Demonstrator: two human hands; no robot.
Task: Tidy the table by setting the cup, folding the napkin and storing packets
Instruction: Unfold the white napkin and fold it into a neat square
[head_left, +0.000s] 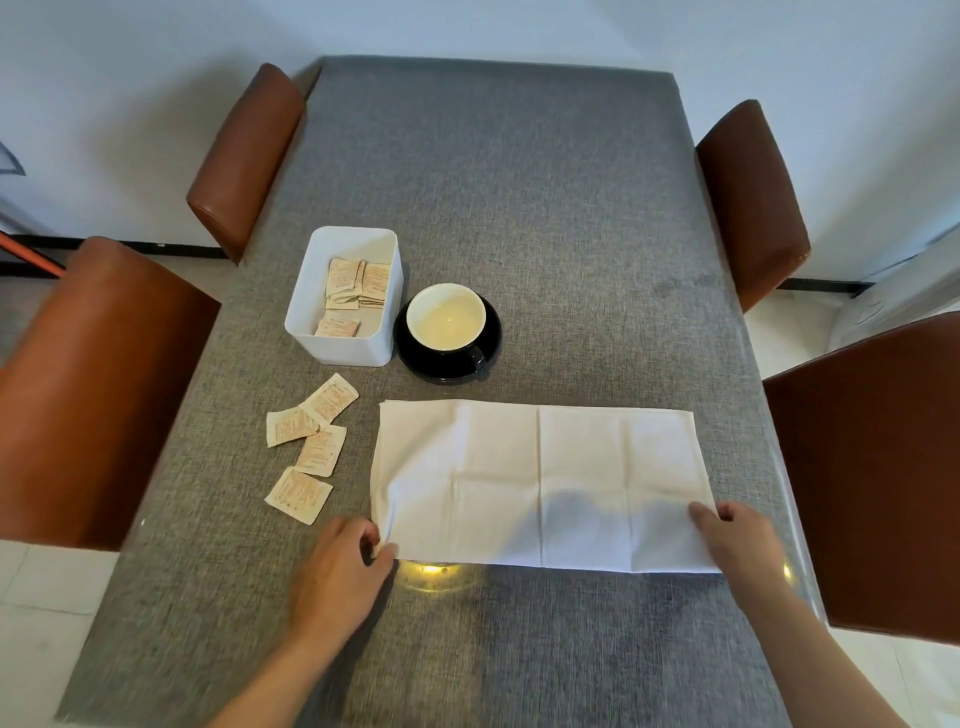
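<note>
A white napkin (540, 467) lies flat on the grey table (519, 208), folded into a wide rectangle. My left hand (337, 566) pinches its near left corner. My right hand (737, 540) grips its near right corner. Behind the napkin a cup (445, 318) with a white inside stands upright on a black saucer (415, 358). Left of the cup sits a white box (358, 343) with several beige packets (353, 286) inside. Several more loose packets (311, 441) lie on the table left of the napkin.
Brown chairs flank the table: two on the left (93, 384) (244, 156) and two on the right (753, 197) (872, 467). A lamp glare (431, 571) shines on the table by the napkin's near edge.
</note>
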